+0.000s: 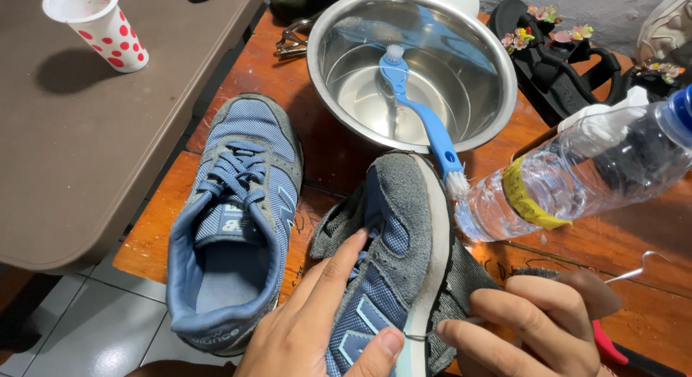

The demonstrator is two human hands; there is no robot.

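worn orange-brown wooden table (634, 240); grey-brown plastic table (86, 153) beside; pale tiled floor (94, 326); rough grey wall (613, 9).

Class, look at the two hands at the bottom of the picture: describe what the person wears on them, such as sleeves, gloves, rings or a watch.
Both hands are bare. The left hand shows no glove, ring or watch, and no sleeve reaches into view. The right hand is likewise ungloved, with no ring on the visible fingers; its wrist is cut off by the picture's edge. Fingernails are short and unpainted.
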